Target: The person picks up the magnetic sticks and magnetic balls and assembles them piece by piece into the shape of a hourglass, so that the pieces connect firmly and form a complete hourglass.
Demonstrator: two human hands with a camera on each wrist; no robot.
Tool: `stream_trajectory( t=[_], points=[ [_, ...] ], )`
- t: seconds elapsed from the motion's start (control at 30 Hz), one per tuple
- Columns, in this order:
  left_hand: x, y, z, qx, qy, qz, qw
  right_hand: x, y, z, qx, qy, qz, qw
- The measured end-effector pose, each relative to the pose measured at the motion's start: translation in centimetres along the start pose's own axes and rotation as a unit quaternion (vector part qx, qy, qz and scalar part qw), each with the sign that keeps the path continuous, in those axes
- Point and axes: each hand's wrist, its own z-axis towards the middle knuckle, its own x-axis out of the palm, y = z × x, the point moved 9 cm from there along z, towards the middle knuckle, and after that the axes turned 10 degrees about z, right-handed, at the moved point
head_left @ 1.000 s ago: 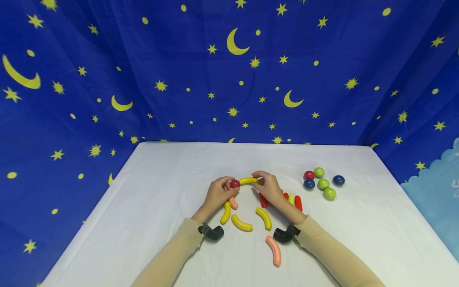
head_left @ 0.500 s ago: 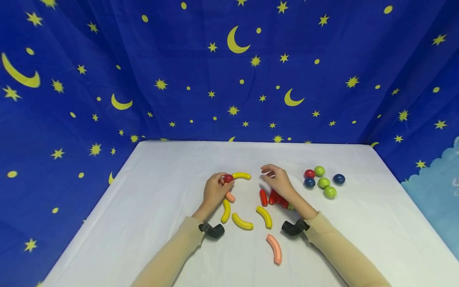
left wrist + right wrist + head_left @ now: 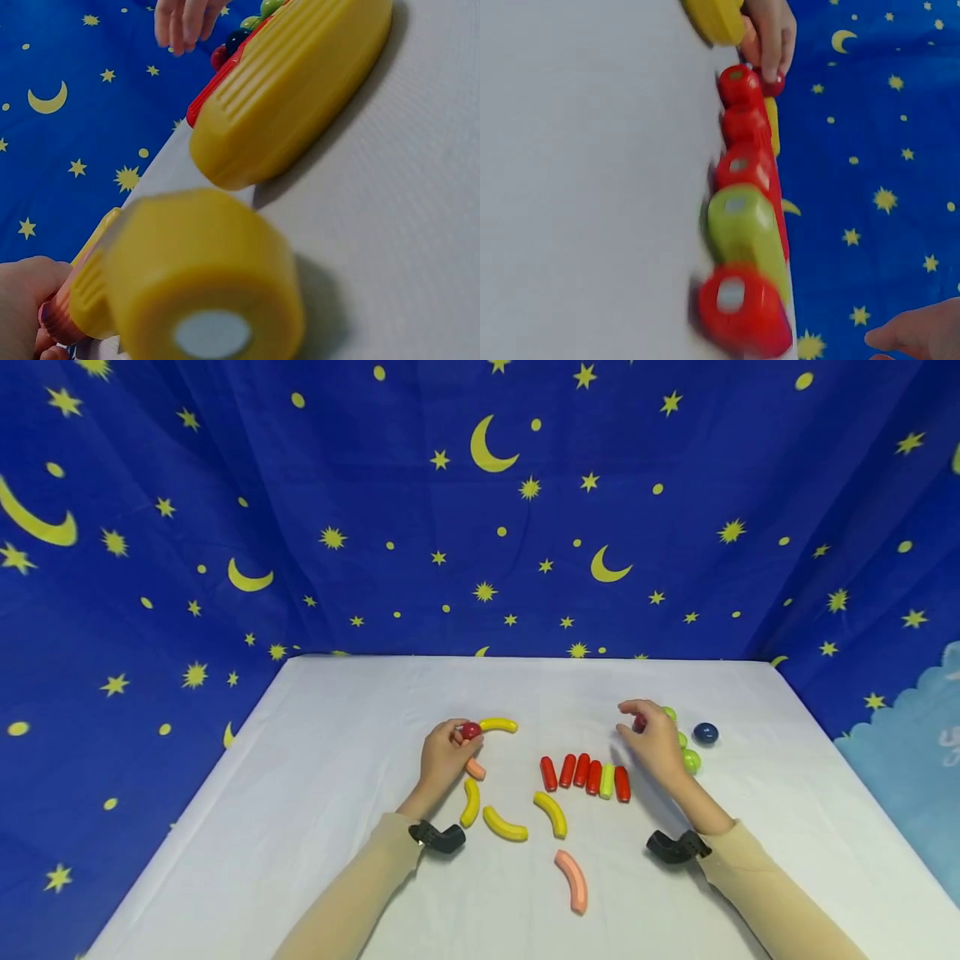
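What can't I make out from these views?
Head view: far pink piece, upper end hidden by the left grip.
Head view: red ball, partly hidden by the right grip; contact unclear.
Right wrist view: the right grip, cut off by the picture's edge.
Left wrist view: nearest yellow piece, blurred, cut off below.

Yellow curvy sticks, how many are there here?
4: one yellow curved stick beside the red ball in the left hand; three lower in view, left, middle and right. That hand or the right hand might hide more.
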Motion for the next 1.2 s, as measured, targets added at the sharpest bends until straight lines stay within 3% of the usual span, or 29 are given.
stream_trajectory(
  t=[0.2,0.43,0.6,0.93,1.2],
  points=[
    [-0.1,-0.1,-0.1,0.001,-0.017,-0.010,0.9998,-1.7,-0.9,-1.5,-0.006,-0.002,-0.022,1.000],
    [0.0,0.0,-0.1,0.001,-0.015,-0.024,0.9996,-1.7,-2.2,-2.4,0.005,0.007,-0.041,0.999],
    [0.1,-0.3,0.0,0.024,-0.001,-0.019,0.9995,-1.0,-2.5,-2.4,0.013,0.033,-0.035,0.999],
    [0.5,-0.3,0.1,0.021,0.024,-0.040,0.9987,1.6,-2.2,-0.9,0.068,0.085,-0.018,0.994],
    [0.7,-0.2,0.1,0.016,0.036,-0.044,0.9983,6.6,0.1,1.0,0.102,0.125,0.060,0.985]
  ],
)
